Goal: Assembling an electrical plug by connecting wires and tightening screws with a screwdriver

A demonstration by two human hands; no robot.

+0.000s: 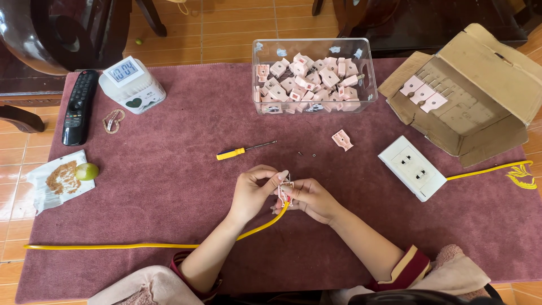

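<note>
Both forearms reach in from the near edge, bent inward to meet at mat centre: left hand [252, 192] pinches the small pink plug part [285, 191] from above with thumb and fingertips, right hand [311, 197] curls closed on its other side, and the yellow cable [141, 245] runs from it leftward. Surface is a maroon mat [186, 197] on a tiled floor, carrying a yellow-handled screwdriver [240, 151], clear bin of pink parts [312, 76], open cardboard box [468, 90], white socket plate [412, 168], remote [79, 106] and small clock [131, 85].

Open cardboard box [474, 90] right, clock screen [123, 70] left
</note>
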